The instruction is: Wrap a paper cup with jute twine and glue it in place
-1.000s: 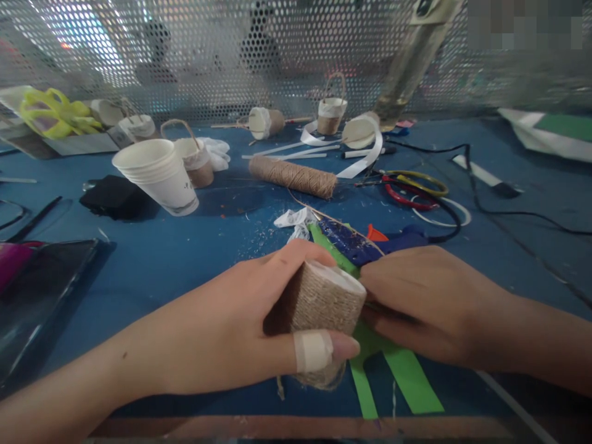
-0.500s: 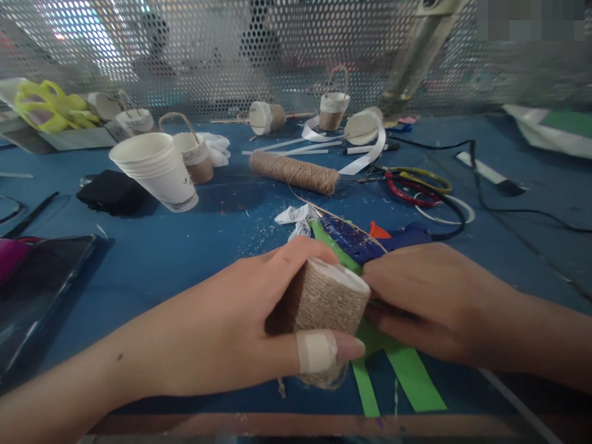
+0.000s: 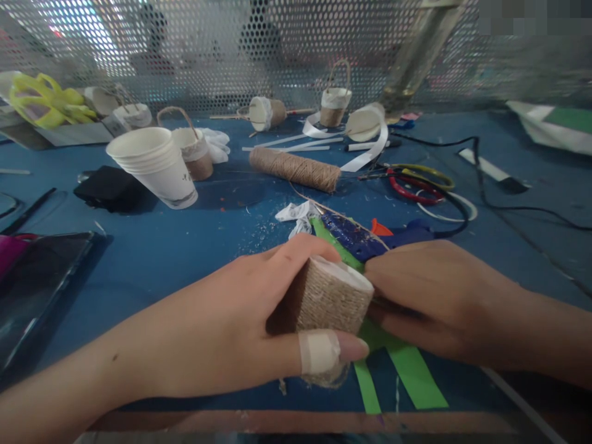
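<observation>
A paper cup [image 3: 335, 299] wound with brown twine lies tilted in my left hand [image 3: 259, 308], whose fingers and taped thumb wrap round it. The cup's white base faces up and to the right. My right hand [image 3: 430, 296] is closed against the cup's right side, its fingertips partly hidden. A strand of twine [image 3: 342, 216] runs from the twine roll [image 3: 296, 168] into this hand. Just beyond the hands a blue glue gun [image 3: 351, 236] with an orange trigger [image 3: 381, 227] lies on green paper strips [image 3: 416, 376].
Stacked paper cups [image 3: 155, 163] and a black box-like object [image 3: 108, 188] stand at left. Small twine-handled baskets [image 3: 336, 106] line the back by a perforated metal screen [image 3: 208, 55]. Red-and-yellow-handled scissors [image 3: 414, 188], white ribbon [image 3: 370, 157] and a black cable [image 3: 478, 179] lie to the right.
The cup and both hands have stayed nearly in place, with only a slight shift to the right. The view has tilted a little; no grip has visibly changed.
</observation>
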`<state>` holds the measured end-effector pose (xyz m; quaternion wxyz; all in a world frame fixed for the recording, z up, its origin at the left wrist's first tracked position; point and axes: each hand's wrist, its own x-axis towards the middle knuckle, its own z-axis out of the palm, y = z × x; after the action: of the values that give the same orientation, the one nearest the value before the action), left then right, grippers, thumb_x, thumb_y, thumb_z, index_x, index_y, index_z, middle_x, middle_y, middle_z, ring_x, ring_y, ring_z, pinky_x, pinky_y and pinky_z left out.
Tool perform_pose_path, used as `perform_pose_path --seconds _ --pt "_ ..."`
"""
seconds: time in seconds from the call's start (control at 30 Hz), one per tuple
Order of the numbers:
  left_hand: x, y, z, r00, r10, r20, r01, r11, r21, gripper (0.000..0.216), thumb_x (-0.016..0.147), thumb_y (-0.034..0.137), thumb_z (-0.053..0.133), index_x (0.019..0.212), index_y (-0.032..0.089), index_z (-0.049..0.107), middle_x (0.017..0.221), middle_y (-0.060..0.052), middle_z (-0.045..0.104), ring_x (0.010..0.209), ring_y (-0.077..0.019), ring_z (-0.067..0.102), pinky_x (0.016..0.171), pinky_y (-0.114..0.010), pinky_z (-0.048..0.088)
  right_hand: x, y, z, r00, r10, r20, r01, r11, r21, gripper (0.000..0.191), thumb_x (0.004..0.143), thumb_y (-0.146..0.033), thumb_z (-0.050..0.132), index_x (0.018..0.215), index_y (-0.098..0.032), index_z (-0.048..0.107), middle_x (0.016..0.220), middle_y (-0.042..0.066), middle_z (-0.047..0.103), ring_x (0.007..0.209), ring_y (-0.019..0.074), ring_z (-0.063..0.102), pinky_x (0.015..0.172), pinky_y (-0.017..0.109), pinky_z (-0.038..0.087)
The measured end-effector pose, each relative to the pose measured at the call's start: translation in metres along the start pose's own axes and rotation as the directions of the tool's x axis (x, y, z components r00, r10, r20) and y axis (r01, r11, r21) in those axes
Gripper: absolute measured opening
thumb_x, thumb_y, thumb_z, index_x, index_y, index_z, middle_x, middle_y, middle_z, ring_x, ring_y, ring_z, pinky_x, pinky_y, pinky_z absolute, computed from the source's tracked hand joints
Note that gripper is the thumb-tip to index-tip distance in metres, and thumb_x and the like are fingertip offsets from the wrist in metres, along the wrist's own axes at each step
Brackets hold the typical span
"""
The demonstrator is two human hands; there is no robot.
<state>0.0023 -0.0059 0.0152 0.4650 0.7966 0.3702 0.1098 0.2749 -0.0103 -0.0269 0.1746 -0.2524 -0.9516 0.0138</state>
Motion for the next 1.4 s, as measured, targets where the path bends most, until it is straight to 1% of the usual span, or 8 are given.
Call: perform_pose_path --seconds 0.2,0.33,0.53,0.77,0.93,1.03,1.13,1.4 --pt "-0.0004 0.0005 -0.0013 1.0 0.013 -0.007 -0.013 1.0 0.01 0.041 0.098 0.058 0.071 0.129 0.033 0.059 0.114 0.001 0.079 0.095 -0.0249 0.075 0.063 -0.028 0.048 0.002 -0.0005 -0.0012 1.0 0.001 -0.009 -0.001 1.0 -0.01 0.035 0.113 -0.023 0.039 0.078 -0.025 0.048 0.066 -0.004 0.049 0.06 0.0161 0.04 0.057 0.032 0.029" --pt "-0.0002 -0.0004 -0.0004 1.0 0.025 -0.004 -0.025 1.0 0.008 0.04 0.098 0.057 0.071 0.128 0.033 0.06 0.114 0.001 0.079 0.094 -0.0243 0.076 0.063 -0.029 0.049 0.0073 -0.0016 -0.0066 0.999 -0.04 0.019 0.041 0.999 -0.033 0.041 0.115 -0.025 0.037 0.076 -0.023 0.05 0.064 -0.003 0.053 0.058 0.0151 0.042 0.058 0.031 0.034" --pt "-0.001 -0.0002 -0.0016 1.0 0.026 0.016 -0.026 1.0 0.011 0.038 0.098 0.054 0.073 0.127 0.034 0.059 0.106 0.005 0.077 0.088 -0.0203 0.075 0.068 -0.029 0.051 0.0079 -0.0015 -0.0083 0.998 -0.041 0.055 0.043 0.999 -0.032 0.044 0.117 -0.027 0.036 0.076 -0.023 0.052 0.063 -0.003 0.055 0.058 0.0152 0.045 0.058 0.031 0.035" --pt "-0.0015 -0.0003 -0.0039 0.998 0.057 0.037 -0.058 0.998 0.037 0.039 0.098 0.05 0.075 0.129 0.034 0.058 0.11 0.006 0.077 0.092 -0.0197 0.075 0.07 -0.028 0.052 0.0076 0.0001 -0.0033 0.996 -0.085 -0.014 0.083 0.993 -0.087 0.046 0.117 -0.026 0.034 0.074 -0.024 0.049 0.061 -0.003 0.053 0.056 0.0168 0.042 0.057 0.032 0.034" --pt "0.0002 -0.0006 -0.0034 0.998 0.05 0.031 -0.052 0.996 0.077 0.04 0.098 0.056 0.072 0.128 0.032 0.058 0.118 0.003 0.078 0.1 -0.0236 0.076 0.066 -0.029 0.052 0.007 -0.0009 -0.0038 0.996 -0.086 0.006 0.087 0.994 -0.074 0.046 0.117 -0.025 0.03 0.075 -0.024 0.05 0.062 -0.003 0.053 0.056 0.0165 0.041 0.057 0.032 0.034" --pt "0.0009 0.001 -0.0036 0.998 0.044 0.033 -0.047 0.993 0.104 0.042 0.098 0.059 0.071 0.127 0.032 0.058 0.117 0.003 0.078 0.099 -0.0241 0.076 0.067 -0.029 0.054 0.0077 -0.0011 -0.0046 0.996 -0.087 -0.016 0.086 0.995 -0.044 0.047 0.117 -0.028 0.03 0.075 -0.024 0.05 0.062 -0.003 0.054 0.056 0.0162 0.041 0.057 0.032 0.032" --pt "0.0015 0.0027 -0.0046 0.999 0.042 0.027 -0.045 0.993 0.111 0.04 0.098 0.057 0.072 0.127 0.033 0.058 0.117 0.003 0.078 0.097 -0.0234 0.076 0.068 -0.03 0.055 0.009 -0.001 -0.005 0.995 -0.09 -0.034 0.088 0.995 -0.04 0.049 0.118 -0.029 0.029 0.075 -0.024 0.05 0.062 -0.004 0.055 0.055 0.016 0.042 0.057 0.032 0.032" --pt "0.0006 0.0046 -0.0065 0.998 -0.008 0.056 0.003 0.995 0.099 0.041 0.096 0.057 0.073 0.126 0.033 0.059 0.123 0.001 0.077 0.106 -0.0284 0.075 0.073 -0.033 0.052 0.0085 -0.0027 -0.003 0.995 -0.089 -0.049 0.084 0.992 -0.094 0.052 0.119 -0.03 0.024 0.074 -0.024 0.05 0.062 -0.003 0.056 0.055 0.0165 0.042 0.057 0.033 0.032"
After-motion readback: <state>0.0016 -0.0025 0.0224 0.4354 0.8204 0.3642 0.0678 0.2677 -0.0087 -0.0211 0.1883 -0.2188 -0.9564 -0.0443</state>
